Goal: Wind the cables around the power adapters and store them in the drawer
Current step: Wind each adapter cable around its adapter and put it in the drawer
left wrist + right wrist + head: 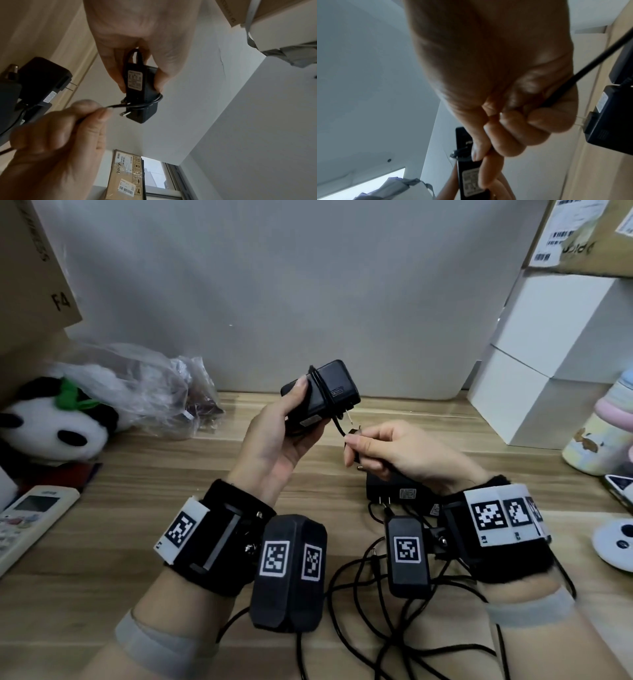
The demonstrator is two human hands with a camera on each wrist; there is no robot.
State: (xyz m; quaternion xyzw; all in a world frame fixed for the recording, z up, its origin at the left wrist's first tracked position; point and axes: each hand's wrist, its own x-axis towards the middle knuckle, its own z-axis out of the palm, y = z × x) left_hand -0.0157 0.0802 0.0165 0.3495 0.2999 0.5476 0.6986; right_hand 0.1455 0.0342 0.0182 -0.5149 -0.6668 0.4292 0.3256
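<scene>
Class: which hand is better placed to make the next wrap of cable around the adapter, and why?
Right. The right hand already pinches the loose cable beside the prongs, while the left hand grips the adapter.

The wood-grain table (pixel 171 494) carries a plush panda (pixel 51 429) and a crumpled plastic bag (pixel 147 392) at far left, with a remote (pixel 30 518) nearer. White boxes (pixel 534 378) and a bottle (pixel 599 440) stand at right. An adapter (pixel 397 491) and loose black cables (pixel 370 604) lie near the front edge.
</scene>
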